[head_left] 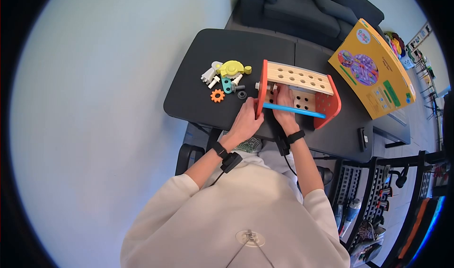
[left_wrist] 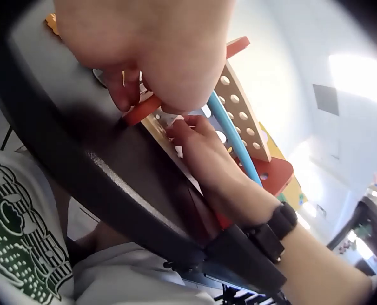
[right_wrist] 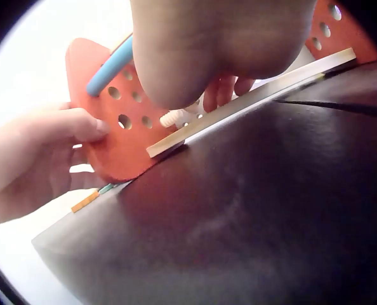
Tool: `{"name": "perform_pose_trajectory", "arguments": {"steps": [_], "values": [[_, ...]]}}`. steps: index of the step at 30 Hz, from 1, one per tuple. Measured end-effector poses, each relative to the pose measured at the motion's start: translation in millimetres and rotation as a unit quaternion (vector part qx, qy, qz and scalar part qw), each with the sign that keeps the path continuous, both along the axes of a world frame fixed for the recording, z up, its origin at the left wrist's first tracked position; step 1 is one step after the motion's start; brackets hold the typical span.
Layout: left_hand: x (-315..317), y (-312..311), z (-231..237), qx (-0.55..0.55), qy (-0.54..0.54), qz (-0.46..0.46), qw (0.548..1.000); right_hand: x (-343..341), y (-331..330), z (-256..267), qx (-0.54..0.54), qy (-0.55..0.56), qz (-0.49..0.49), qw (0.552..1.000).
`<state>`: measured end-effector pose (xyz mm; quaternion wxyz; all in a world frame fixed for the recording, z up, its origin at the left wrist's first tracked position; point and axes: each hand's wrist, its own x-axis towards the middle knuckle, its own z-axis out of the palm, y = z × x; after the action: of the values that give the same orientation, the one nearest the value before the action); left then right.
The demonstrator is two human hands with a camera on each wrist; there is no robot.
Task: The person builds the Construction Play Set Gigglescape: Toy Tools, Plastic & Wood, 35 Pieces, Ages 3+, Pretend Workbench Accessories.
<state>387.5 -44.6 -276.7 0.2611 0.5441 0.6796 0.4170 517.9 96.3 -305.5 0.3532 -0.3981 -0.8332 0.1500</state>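
Observation:
A toy workbench has red side panels [head_left: 334, 102], a perforated wooden top [head_left: 298, 77] and a blue rod [head_left: 294, 109]. My left hand [head_left: 248, 121] grips the near edge of its left panel, with the thumb on the panel's face in the right wrist view [right_wrist: 42, 152]. Inside the frame, under the top, my right hand [head_left: 285, 108] has its fingers curled at a pale threaded bolt [right_wrist: 171, 119] beside that panel; the palm partly hides the grip. Another pale piece [head_left: 257, 85] shows on the panel's outer side.
Left of the workbench lie an orange gear [head_left: 217, 96], a yellow toy piece [head_left: 232, 69], a teal strip [head_left: 227, 85], a grey bolt [head_left: 239, 87] and a dark ring [head_left: 242, 95]. A yellow box [head_left: 373, 71] stands at the right, with a black device [head_left: 362, 139] near the table's right edge.

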Motion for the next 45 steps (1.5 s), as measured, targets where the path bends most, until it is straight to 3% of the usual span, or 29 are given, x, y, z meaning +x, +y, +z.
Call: {"name": "perform_pose_trajectory", "arguments": {"steps": [3, 5, 8, 10, 13, 20, 22, 23, 25, 30, 32, 38, 42, 45], "values": [[-16, -11, -13, 0.061, -0.011, -0.085, 0.994, -1, 4, -7, 0.002, 0.035, 0.001, 0.999], [-23, -4, -16, 0.028, -0.056, -0.088, 0.994, 1, 6, -9, 0.002, 0.024, 0.005, 1.000], [-32, 26, -31, 0.064, -0.116, -0.021, 0.991, 1, 4, -13, 0.024, -0.004, 0.006, 1.000], [-30, 48, -23, 0.015, -0.181, 0.080, 0.980, -2, 7, -12, 0.052, -0.019, 0.000, 0.998], [-33, 66, -15, -0.011, -0.194, 0.080, 0.978, -5, 4, -11, 0.044, -0.054, -0.022, 0.997], [-28, 76, -29, 0.051, -0.110, 0.075, 0.990, -15, 11, -19, 0.056, 0.000, -0.008, 0.998], [-25, 74, -28, 0.074, -0.107, 0.080, 0.988, -18, 16, -17, -0.048, 0.026, 0.032, 0.998], [-24, 71, -27, 0.097, -0.105, 0.083, 0.986, -16, 15, -15, -0.051, 0.024, 0.034, 0.998], [-24, 66, -22, 0.064, -0.131, 0.079, 0.986, -12, 15, -9, -0.148, 0.080, 0.069, 0.983], [-38, 63, -11, -0.002, -0.160, 0.035, 0.986, -1, 10, 3, -0.191, 0.088, 0.083, 0.974], [-50, 70, -25, 0.079, 0.019, 0.004, 0.997, 0, 16, -2, -0.203, 0.096, 0.103, 0.969], [-42, 61, -13, 0.020, -0.120, 0.069, 0.990, 1, 18, -3, -0.226, 0.080, 0.112, 0.964], [-42, 63, -18, 0.034, -0.119, 0.075, 0.989, -1, 20, -6, -0.221, 0.074, 0.109, 0.966], [-45, 64, -26, 0.038, -0.124, 0.091, 0.987, 0, 17, -5, -0.157, 0.055, 0.122, 0.979]]}}
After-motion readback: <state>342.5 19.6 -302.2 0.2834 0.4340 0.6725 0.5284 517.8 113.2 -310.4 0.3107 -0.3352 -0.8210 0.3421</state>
